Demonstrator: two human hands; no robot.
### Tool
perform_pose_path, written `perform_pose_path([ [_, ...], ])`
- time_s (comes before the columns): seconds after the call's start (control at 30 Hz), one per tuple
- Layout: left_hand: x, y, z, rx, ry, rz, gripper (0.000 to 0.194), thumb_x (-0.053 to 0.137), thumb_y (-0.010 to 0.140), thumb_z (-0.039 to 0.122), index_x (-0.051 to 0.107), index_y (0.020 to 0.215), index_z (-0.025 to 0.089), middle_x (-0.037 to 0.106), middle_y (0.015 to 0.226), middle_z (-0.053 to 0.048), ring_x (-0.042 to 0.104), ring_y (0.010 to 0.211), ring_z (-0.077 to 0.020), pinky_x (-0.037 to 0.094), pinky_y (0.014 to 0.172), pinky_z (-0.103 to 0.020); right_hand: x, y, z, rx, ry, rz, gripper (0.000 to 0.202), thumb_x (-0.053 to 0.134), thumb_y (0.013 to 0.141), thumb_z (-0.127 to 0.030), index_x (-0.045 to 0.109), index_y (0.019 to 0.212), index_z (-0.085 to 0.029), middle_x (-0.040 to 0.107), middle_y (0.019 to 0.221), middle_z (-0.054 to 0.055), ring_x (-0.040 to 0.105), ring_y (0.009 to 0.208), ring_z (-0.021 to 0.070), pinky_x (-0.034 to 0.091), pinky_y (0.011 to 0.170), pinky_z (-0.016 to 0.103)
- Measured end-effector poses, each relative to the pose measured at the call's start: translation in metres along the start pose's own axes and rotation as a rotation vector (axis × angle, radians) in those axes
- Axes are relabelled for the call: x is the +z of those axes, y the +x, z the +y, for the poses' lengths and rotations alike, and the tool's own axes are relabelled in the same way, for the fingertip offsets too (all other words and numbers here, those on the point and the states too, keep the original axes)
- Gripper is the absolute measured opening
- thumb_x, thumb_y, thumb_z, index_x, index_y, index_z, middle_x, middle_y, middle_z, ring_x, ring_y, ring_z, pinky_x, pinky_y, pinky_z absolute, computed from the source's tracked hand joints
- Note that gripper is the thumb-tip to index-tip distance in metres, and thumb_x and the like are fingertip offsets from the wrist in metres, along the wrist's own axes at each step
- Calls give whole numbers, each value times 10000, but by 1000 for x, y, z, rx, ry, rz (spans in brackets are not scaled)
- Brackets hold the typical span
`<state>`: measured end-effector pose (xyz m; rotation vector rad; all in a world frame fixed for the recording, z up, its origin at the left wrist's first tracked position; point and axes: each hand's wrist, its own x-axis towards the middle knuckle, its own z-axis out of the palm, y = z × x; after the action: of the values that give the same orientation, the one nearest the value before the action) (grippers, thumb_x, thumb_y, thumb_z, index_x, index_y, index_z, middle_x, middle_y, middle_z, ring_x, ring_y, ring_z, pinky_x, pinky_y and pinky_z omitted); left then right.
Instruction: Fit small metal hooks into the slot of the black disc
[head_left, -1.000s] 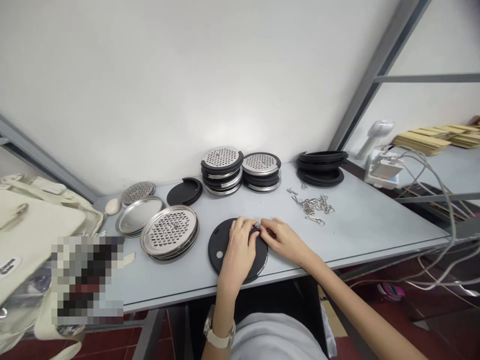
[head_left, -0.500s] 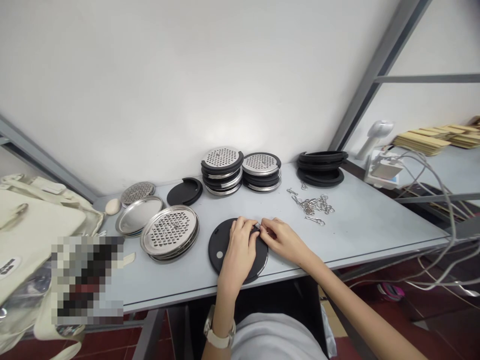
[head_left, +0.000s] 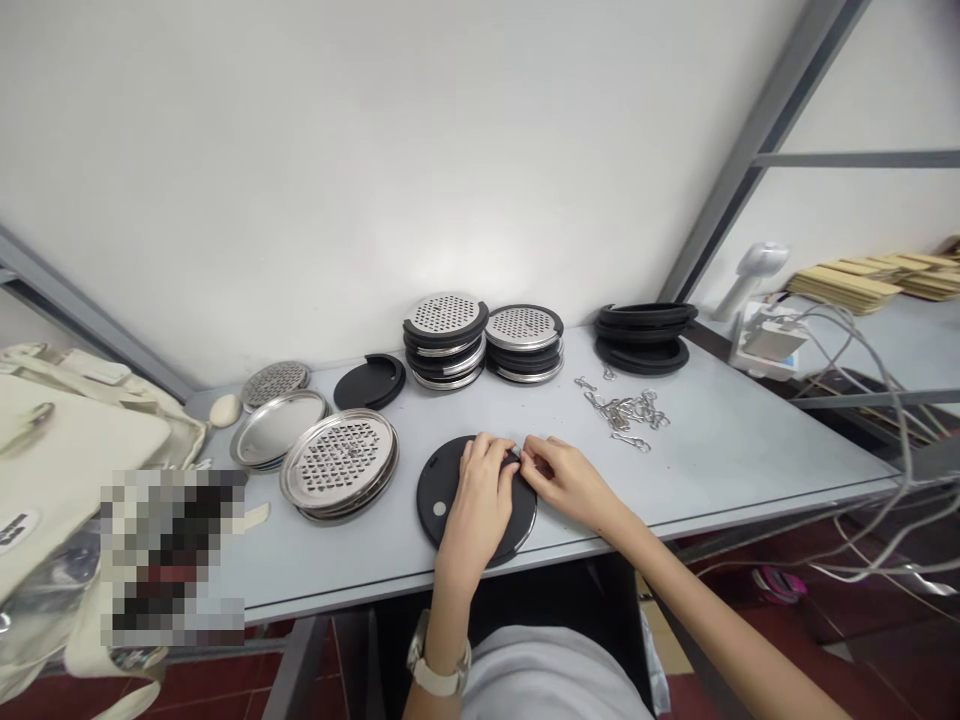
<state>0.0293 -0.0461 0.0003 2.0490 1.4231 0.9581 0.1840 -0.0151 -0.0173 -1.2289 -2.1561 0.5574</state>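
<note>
A round black disc (head_left: 435,485) with a light dot and a shiny lower rim lies flat near the table's front edge. My left hand (head_left: 480,490) rests on top of it, thumb and fingers bent together at its upper right part. Right beside it, my right hand (head_left: 556,478) pinches at the disc's upper right edge, where a small bit of metal shows between the hands. What the fingertips grip is mostly hidden. Several metal clips (head_left: 630,412) lie loose to the right. Perforated metal plates (head_left: 341,460) are stacked on the left.
Along the wall stand two stacks of black-and-metal discs (head_left: 448,340) (head_left: 524,345), black rings (head_left: 643,338) and a black cover (head_left: 369,383). A cream bag (head_left: 82,430) is at far left. White cables (head_left: 892,400) hang at right, near a white handheld device (head_left: 754,270).
</note>
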Motion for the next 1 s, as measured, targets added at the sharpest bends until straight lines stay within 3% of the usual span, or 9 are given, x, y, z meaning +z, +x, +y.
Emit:
perform_pose_path([
  [0.67, -1, 0, 1, 14, 11, 2, 216, 403, 918, 89, 542, 1017, 221, 516, 1017, -36, 473, 985, -195, 401, 903, -348, 2, -1, 0, -13, -33, 43, 232, 426, 883, -226, 334, 670, -215, 431, 571, -41, 420, 567, 131, 326, 588, 241],
  [0.83, -1, 1, 3, 7, 27, 15, 237, 378, 928, 92, 570, 962, 226, 518, 992, -27, 472, 946, -185, 396, 900, -348, -1, 0, 2, 87, 83, 108, 255, 391, 909, -274, 327, 669, -216, 380, 575, -50, 383, 534, 113, 308, 538, 228],
  [1.0, -1, 1, 1, -3, 8, 38, 266, 395, 924, 100, 540, 1084, 254, 525, 1019, -30, 473, 971, -195, 404, 886, -357, -5, 2, 2, 127, 136, 95, 256, 354, 937, -318, 385, 707, -211, 393, 588, -52, 395, 537, 109, 305, 542, 232],
])
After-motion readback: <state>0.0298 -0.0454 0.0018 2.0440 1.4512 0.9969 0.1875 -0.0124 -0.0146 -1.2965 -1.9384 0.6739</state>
